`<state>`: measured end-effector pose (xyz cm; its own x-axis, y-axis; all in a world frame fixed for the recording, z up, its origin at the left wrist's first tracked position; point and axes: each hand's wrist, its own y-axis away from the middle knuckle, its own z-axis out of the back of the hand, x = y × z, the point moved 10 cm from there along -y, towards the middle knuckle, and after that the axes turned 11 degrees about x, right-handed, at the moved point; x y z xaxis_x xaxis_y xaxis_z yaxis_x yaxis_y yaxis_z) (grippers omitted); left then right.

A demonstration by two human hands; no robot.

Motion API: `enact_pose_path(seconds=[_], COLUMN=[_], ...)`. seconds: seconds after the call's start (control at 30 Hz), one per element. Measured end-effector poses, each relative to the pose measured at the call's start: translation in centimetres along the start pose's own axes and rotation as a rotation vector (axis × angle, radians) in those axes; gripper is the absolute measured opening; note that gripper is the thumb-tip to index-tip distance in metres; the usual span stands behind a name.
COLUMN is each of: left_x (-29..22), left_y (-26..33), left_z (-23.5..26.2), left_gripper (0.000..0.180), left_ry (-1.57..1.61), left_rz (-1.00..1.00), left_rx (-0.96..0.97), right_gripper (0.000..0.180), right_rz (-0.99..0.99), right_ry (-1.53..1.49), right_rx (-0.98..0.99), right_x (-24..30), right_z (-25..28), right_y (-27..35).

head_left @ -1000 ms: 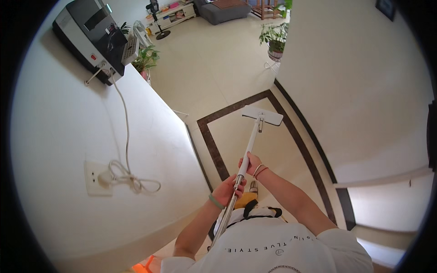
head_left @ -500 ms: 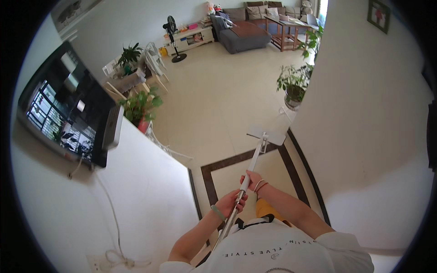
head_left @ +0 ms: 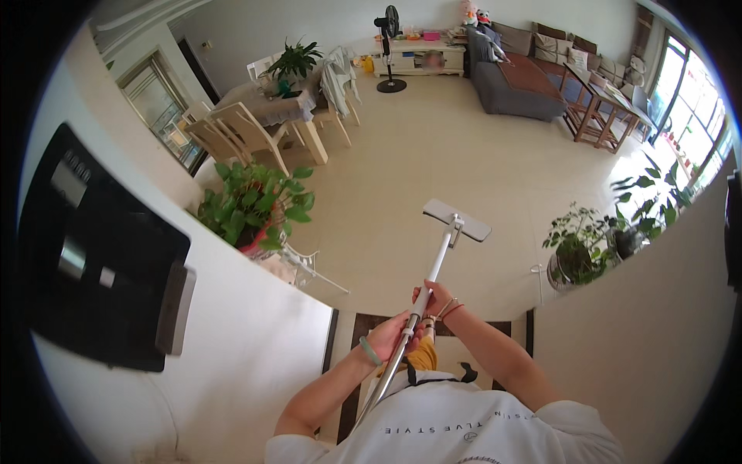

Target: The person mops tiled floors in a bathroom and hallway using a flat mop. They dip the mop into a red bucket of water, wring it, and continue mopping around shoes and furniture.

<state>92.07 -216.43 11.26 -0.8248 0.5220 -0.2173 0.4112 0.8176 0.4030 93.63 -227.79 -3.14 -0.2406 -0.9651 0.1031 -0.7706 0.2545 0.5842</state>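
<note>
A flat mop with a silver and white pole runs from beside my body out over the tiled floor. Its flat rectangular head points away from me; whether it touches the tiles I cannot tell. My left hand, with a green bangle at the wrist, is wrapped round the pole near the grey joint. Farther along the same pole, my right hand grips it, with thin bracelets on that wrist. Both hands are closed.
Potted plants stand at the left wall's end, others at the right wall's. A dining table with chairs, a standing fan, a grey sofa and a wooden table lie beyond. A dark screen hangs left.
I have moved forward through the passage, and more of the room shows. The mop head has passed beyond the dark floor border. Both hands keep their hold on the pole.
</note>
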Motion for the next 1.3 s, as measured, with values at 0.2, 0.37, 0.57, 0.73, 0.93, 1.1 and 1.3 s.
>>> enact_pose_path(seconds=[0.2, 0.37, 0.57, 0.73, 0.93, 1.1, 1.3], left_x=[-13.3, -24.3, -36.0, -46.5, -59.9, -72.4, -88.3], left_y=[-13.0, -22.2, -33.8, -41.9, -46.1, -50.3, -56.4], left_z=[-0.4, -4.0, -4.8, -4.4, -3.7, -2.5, 0.3], left_gripper=[0.036, 0.034, 0.038, 0.039, 0.04, 0.039, 0.035], left_ry=[0.062, -0.008, 0.005, 0.065, 0.13, 0.147, 0.173], left_rz=[0.062, 0.07, 0.109, 0.027, -0.162, -0.285, -0.264], left_rx=[-0.023, 0.053, 0.042, -0.03, -0.106, -0.12, -0.148], right_gripper=[0.019, 0.019, 0.018, 0.017, 0.016, 0.016, 0.018], right_rz=[0.078, 0.141, 0.13, 0.076, -0.075, -0.137, -0.143], right_ry=[-0.032, -0.124, -0.136, -0.063, 0.072, 0.159, 0.192], right_rx=[-0.057, -0.034, -0.038, -0.049, 0.0, -0.026, -0.037], right_x=[16.1, 29.0, 43.2, 53.4, 60.3, 66.6, 76.1], right_z=[-3.5, -7.6, -10.7, -13.5, -21.7, -27.4, -34.7], right_y=[-8.3, -13.1, -20.7, -29.9, -41.2, -52.0, -64.9])
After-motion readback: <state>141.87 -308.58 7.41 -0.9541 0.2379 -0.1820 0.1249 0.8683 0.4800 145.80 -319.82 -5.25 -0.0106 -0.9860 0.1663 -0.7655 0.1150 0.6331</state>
